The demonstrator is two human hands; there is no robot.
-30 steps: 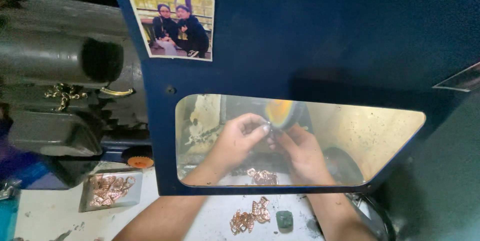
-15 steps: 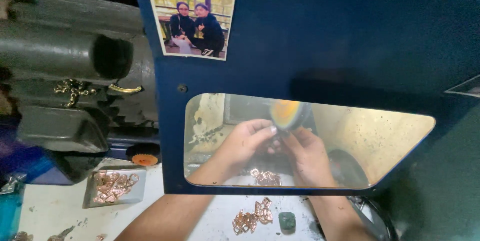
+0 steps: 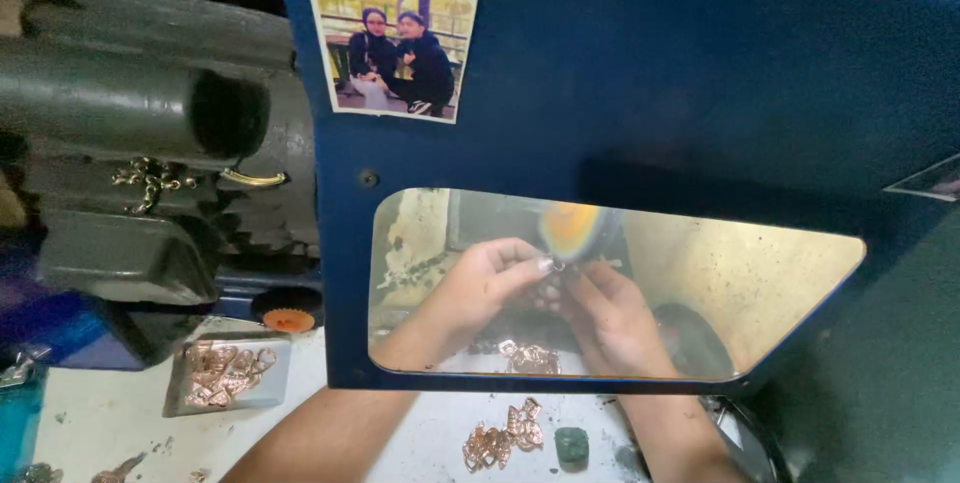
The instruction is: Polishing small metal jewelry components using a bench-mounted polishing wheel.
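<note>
A pale, scuffed white worktop (image 3: pixel 100 413) runs along the bottom of the view in a dim workshop, with a bulky dark grey motor housing (image 3: pixel 130 143) filling the left side above it. Below the motor a shallow grey metal tray (image 3: pixel 178 401) lies on the worktop holding a heap of copper-coloured metal pieces (image 3: pixel 222 371), and just to its right sits a small orange-capped round part (image 3: pixel 289 320). A tall dark blue metal guard panel (image 3: pixel 640 83) stands in the way of nearly everything further right; a colour photograph of two seated people (image 3: pixel 395 28) is stuck near its top, and a clear window with rounded corners (image 3: pixel 780 283) is cut into its lower half. Through that window the left hand (image 3: pixel 480 288) and the right hand (image 3: pixel 610 318) meet, fingers of both pinched closed on a small metal piece (image 3: pixel 558 265) held just under a spinning yellow-orange polishing wheel (image 3: pixel 572 225); the piece is too small and blurred to make out its shape. Beneath the panel's lower edge, between the forearms, lies a loose cluster of copper-coloured pieces (image 3: pixel 500 438) beside a small green block (image 3: pixel 572 445). The wrists are hidden by the panel frame, and a dark round rim (image 3: pixel 755 438) at lower right is cut off.
</note>
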